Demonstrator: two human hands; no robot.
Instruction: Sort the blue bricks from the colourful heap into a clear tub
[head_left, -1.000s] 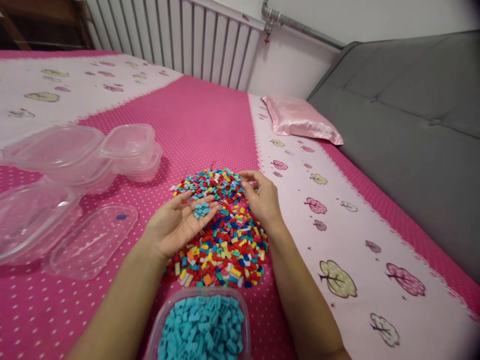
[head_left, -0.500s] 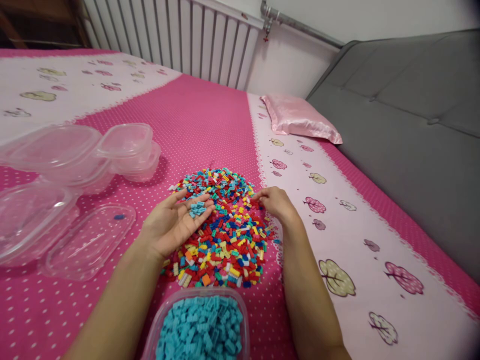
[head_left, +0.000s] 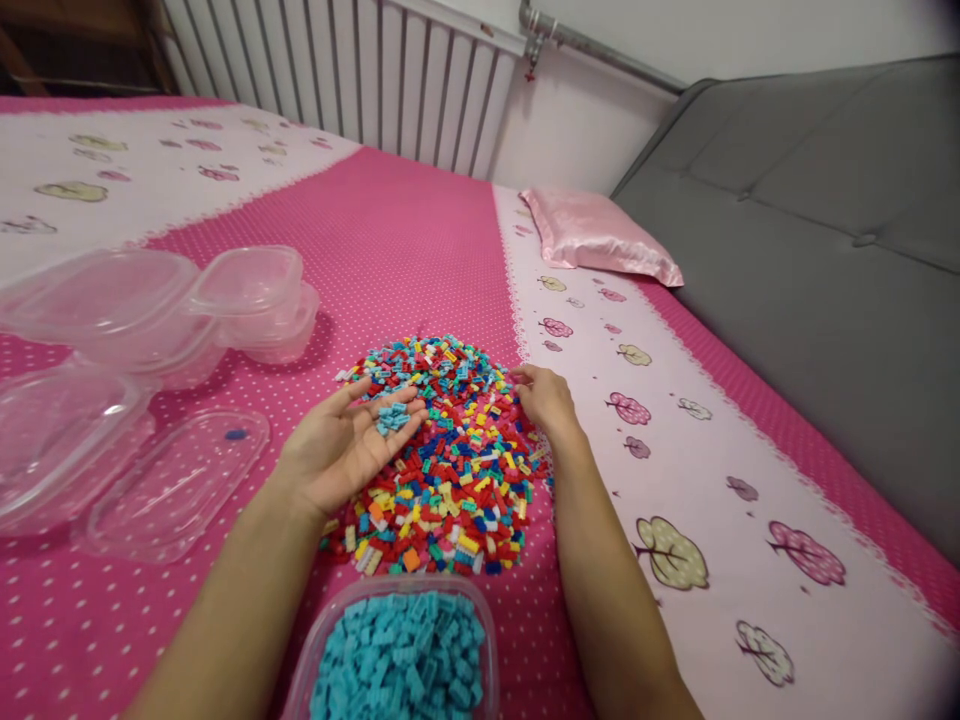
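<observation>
My left hand (head_left: 341, 440) is palm up over the left side of a heap of small mixed-colour building bricks (head_left: 457, 490). Several light blue bricks (head_left: 392, 418) rest on its outstretched fingers. At the heap's right edge, my right hand (head_left: 546, 400) is palm down with its fingers bent together; whatever is between the fingertips is hidden. A clear plastic container (head_left: 491, 640) full of light blue bricks (head_left: 401, 655) stands nearest me, below the heap.
Stacked clear containers (head_left: 97, 300) and smaller ones (head_left: 247, 285) stand on the left. A clear lid (head_left: 172, 490) with a dark blue brick (head_left: 235, 435) lies by them. Bedspread (head_left: 420, 220), pink pillow (head_left: 600, 235), grey headboard (head_left: 810, 180) and radiator (head_left: 337, 80) surround the heap.
My right hand has shifted slightly, its fingertips drawn back a little to the right edge of the heap. The left hand stays nearly still with the light blue bricks on it.
</observation>
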